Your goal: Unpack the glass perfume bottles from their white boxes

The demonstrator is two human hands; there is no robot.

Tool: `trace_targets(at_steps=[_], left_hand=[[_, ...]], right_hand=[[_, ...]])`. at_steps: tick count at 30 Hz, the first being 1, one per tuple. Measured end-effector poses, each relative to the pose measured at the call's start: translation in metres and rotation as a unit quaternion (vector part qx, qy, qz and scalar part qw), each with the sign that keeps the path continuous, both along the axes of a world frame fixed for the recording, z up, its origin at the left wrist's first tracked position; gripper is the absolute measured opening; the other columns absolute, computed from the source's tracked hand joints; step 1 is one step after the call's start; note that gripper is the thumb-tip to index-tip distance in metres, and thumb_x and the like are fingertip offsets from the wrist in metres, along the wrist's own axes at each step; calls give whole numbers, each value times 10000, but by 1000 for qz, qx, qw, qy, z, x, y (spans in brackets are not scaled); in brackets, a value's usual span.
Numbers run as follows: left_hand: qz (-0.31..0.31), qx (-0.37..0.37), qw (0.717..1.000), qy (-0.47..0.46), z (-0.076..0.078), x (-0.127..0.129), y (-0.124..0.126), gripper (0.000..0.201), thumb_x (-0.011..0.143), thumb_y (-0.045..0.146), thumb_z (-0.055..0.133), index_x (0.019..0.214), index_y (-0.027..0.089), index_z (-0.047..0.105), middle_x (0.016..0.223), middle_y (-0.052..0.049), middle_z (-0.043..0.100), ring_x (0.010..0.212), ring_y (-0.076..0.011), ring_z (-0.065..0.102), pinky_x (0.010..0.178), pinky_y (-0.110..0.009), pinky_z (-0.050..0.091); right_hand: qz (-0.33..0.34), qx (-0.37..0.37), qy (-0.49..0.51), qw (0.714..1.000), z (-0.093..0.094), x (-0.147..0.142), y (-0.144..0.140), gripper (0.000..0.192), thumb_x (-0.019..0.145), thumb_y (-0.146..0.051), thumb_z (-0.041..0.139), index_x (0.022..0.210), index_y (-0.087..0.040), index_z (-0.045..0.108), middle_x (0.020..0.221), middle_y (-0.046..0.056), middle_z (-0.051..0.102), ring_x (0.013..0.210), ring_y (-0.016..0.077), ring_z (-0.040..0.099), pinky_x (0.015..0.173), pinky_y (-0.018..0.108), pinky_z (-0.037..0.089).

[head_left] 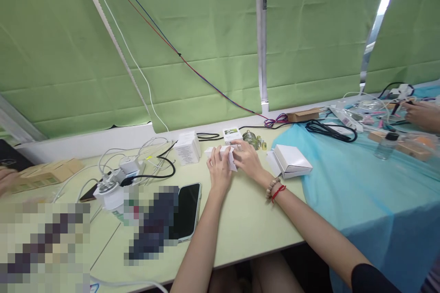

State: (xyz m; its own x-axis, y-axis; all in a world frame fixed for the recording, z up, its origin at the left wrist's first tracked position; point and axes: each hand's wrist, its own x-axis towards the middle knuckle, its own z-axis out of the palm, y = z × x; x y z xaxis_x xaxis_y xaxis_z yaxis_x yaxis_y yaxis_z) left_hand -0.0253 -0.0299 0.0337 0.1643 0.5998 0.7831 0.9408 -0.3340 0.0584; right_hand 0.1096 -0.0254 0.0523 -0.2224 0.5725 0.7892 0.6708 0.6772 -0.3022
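Observation:
My left hand (219,168) grips a small white folding carton (233,161) from the left, fingers curled over its upper edge. At its right side, my right hand (248,160) pinches a flap or edge with thumb and fingers. Part of the carton is hidden behind the fingers. Just beyond it sits a white box with a green printed picture (232,135). Beside that are a clear glass piece (250,137) and several small yellowish bottles (263,144). White printed cartons (187,147) stand together to the left. A larger white box (293,161) lies right of my right hand.
On the left, a white power adapter (112,193) sits among tangled cables, near a phone (188,210). Blue sheeting (337,183) covers the table's right side, with a black cable coil (330,131) and a bottle (385,146). Other people's hands (424,115) show at both edges.

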Motion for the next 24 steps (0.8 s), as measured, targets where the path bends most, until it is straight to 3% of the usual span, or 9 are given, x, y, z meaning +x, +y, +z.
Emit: trace_targets(at_steps=[6, 10, 14, 17, 21, 24], left_hand=[[34, -1, 999, -2, 2, -4, 0, 500, 794, 158, 483, 1285, 250, 466, 1359, -115, 432, 1314, -278, 316, 989, -421, 308], [52, -18, 998, -17, 1, -6, 2, 553, 772, 135, 493, 1311, 246, 437, 1371, -123, 418, 1319, -293, 309, 1000, -432, 312], [75, -25, 996, -27, 0, -7, 4, 570, 775, 66, 425, 1317, 241, 430, 1406, -133, 381, 1356, -294, 247, 1013, -456, 293], [73, -19, 997, -21, -1, -8, 5, 542, 811, 90, 374, 1339, 206, 403, 1442, -149, 332, 1379, -289, 198, 1039, -476, 251], [17, -15, 1000, 17, -4, -6, 7, 585, 830, 280, 442, 1385, 149, 311, 1462, -170, 289, 1380, -291, 192, 1073, -481, 190], [-7, -39, 999, 33, -5, -7, 8, 546, 802, 270, 471, 1332, 172, 382, 1442, -142, 341, 1374, -278, 214, 1073, -457, 205]], right_hand=[[130, -24, 129, 983, 3, 2, 4, 162, 841, -228, 516, 929, -189, 647, 1210, 94, 459, 1105, 188, 501, 986, 351, 413], [168, -74, 202, 962, 5, 3, 4, 178, 840, -265, 506, 896, -178, 652, 1170, 100, 465, 1060, 188, 533, 827, 315, 528], [165, -131, 254, 944, 9, 6, 2, 179, 795, -293, 544, 838, -174, 671, 1126, 96, 484, 961, 178, 570, 628, 248, 559], [166, -153, 263, 938, 8, 5, 4, 144, 756, -253, 567, 784, -170, 682, 1052, 79, 531, 862, 149, 593, 691, 264, 553], [166, -159, 262, 937, 3, 4, 7, 138, 731, -232, 574, 749, -161, 691, 992, 77, 568, 870, 152, 597, 778, 290, 527], [145, -160, 256, 942, 2, 6, 8, 138, 718, -244, 596, 735, -161, 705, 992, 79, 592, 914, 160, 594, 833, 298, 498]])
